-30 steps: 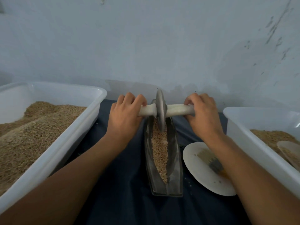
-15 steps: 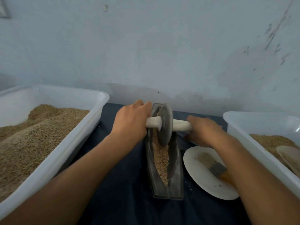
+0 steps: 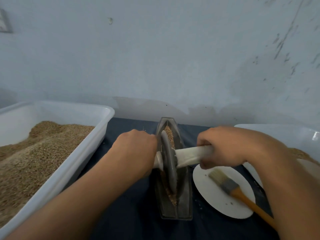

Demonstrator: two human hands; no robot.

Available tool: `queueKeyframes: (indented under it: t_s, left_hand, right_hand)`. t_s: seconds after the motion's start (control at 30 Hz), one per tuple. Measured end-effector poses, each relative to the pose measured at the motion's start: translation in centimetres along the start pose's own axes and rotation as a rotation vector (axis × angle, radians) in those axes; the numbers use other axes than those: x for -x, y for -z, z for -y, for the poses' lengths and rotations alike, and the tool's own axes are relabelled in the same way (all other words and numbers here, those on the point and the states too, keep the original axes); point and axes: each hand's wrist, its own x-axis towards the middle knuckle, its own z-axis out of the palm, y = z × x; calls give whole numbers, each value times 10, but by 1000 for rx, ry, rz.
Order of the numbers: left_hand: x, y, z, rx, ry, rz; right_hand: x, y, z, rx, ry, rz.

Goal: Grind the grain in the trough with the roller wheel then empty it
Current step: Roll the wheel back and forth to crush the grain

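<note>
Now both hands grip the roller's pale handle over the trough.

Standing on edge in the narrow grey boat-shaped metal trough (image 3: pixel 185 201), the grey disc-shaped roller wheel (image 3: pixel 168 163) sits near its middle, brown grain (image 3: pixel 168 133) showing beyond it. Left hand (image 3: pixel 136 149) and right hand (image 3: pixel 225 146) curl round the cream wooden handle (image 3: pixel 190 154) either side. A bristle brush with an orange handle (image 3: pixel 228 186) lies on a white round plate (image 3: pixel 216 201); a white plastic tub of grain (image 3: pixel 83 149) stands left on the dark blue table (image 3: pixel 131 213).

Beside the grey trough (image 3: pixel 183 201) of tan grain (image 3: pixel 168 134), a white plate (image 3: pixel 216 200) bore an orange-handled brush (image 3: pixel 230 186); the cloth (image 3: pixel 131 215) beneath was navy.
</note>
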Motion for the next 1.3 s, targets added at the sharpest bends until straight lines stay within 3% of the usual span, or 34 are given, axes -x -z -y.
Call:
queueKeyframes:
  t_s: [0.27,0.37,0.63,0.77,0.93,1.03,1.3]
  left_hand:
    - [0,9,2,27,-8,13]
    - [-4,8,5,-3,21,-106]
    - [-46,-34,8,166,126,-397]
    - [-63,-56,10,138,44,-482]
    - [-62,-55,13,114,86,-421]
    - [-51,-43,10,86,129,-361]
    - [0,2,-1,-103,36,-120]
  right_hand:
    - [-8,-7,-6,10,-16,43]
    - [-21,-16,-16,-85,-39,15]
    - [-65,-53,-41,-272,-43,-258]
    - [-74,-64,-36,-260,-39,-412]
    - [-71,-59,-27,-188,-29,-440]
    - [-61,-46,-22,-147,-30,-353]
    - [-8,-9,11,-20,56,-132]
